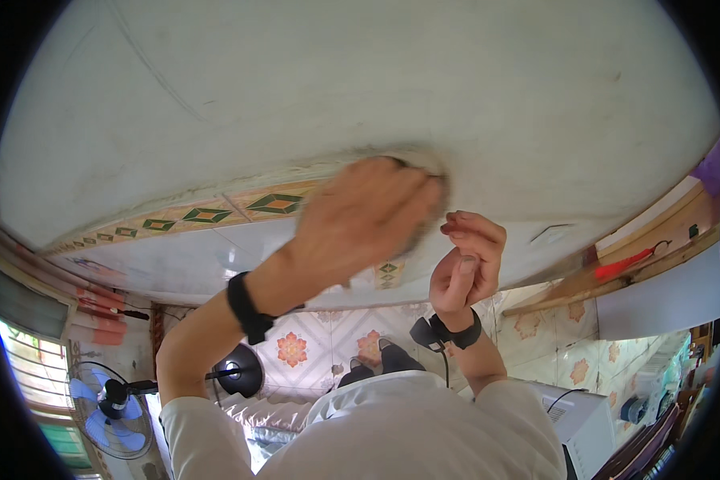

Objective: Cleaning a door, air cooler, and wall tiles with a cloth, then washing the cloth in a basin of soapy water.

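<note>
My left hand reaches up to a pale grey-white wall, palm towards it and blurred by motion. Its fingers bend over something with a dark edge, mostly hidden beneath them; its kind cannot be made out. Grey smudges mark the wall around those fingertips. Just below and to the right, my right hand is raised with loosely curled fingers, thumb apart from the fingertips and nothing visible in it. Dark smears show on its fingertips. Under my left hand runs a tile border with green and orange diamonds.
A blue-bladed fan stands at lower left by a barred window. A wooden ledge at right bears a red-handled tool. Below are a flowered tile floor and a white box-shaped thing.
</note>
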`<state>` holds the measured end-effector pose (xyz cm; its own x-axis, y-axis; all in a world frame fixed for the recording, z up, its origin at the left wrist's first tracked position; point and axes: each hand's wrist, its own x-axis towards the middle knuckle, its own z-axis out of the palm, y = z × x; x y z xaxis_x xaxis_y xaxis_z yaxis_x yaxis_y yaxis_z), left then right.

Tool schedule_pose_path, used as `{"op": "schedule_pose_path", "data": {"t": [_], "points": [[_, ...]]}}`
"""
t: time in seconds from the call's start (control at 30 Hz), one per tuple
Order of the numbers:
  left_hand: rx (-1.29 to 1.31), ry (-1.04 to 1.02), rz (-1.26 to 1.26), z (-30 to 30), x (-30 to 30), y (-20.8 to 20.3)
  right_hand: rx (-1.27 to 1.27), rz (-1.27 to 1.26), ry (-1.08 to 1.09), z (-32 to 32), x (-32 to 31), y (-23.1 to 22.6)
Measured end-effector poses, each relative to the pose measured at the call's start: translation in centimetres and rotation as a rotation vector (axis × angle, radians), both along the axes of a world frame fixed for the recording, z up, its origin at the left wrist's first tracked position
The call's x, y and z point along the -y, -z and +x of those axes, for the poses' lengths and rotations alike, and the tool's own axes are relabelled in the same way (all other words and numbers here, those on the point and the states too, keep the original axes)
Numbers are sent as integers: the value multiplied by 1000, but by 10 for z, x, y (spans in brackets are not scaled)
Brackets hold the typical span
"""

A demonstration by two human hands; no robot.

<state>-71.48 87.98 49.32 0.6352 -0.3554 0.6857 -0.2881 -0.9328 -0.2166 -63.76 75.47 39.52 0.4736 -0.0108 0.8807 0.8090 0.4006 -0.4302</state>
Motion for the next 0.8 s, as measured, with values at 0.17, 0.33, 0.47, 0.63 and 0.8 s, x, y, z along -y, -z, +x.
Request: {"op": "schedule_pose_path", "data": {"t": [0.17,0.33,0.47,0.63,0.8], "points": [[175,-176,16,-43,-40,11,-56,111,33,18,28,9],[161,-19,23,-6,-26,14,-145,170,-50,13,18,4],[162,-52,47,15,6,8,-6,156,-41,3,0,-1],[354,-25,-2,-24,-22,14,-3,177,-111,-24,-33,-15],[417,-217,38,-95,-84,23,68,192,-262,-45,-78,-14]]}}
